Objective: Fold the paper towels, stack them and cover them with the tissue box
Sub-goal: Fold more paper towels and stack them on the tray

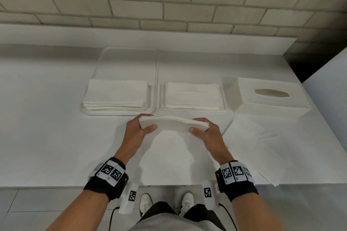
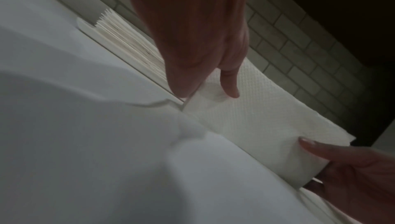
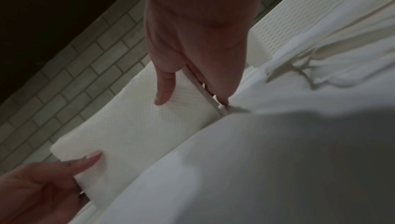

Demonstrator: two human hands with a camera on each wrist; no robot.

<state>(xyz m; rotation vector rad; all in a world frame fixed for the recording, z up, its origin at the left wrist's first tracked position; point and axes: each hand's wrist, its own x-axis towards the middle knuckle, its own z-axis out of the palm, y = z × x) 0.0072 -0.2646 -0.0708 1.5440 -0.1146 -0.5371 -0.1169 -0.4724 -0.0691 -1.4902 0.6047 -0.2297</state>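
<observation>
Folded paper towel [image 1: 173, 123] hangs above the table [image 1: 47, 137], both hands' [image 1: 136, 129] [image 1: 208, 131] fingers pinching its ends.

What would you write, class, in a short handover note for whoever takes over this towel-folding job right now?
Left hand and right hand: each grips one end of a folded paper towel, held just above the table.
Things: a taller towel stack on the left tray; a lower stack on the tray beside it; tissue box at the right; unfolded sheets lie in front of it.
Done: some towels stacked.
Left: place this towel, fold the loose sheets, cover with the box.
</observation>
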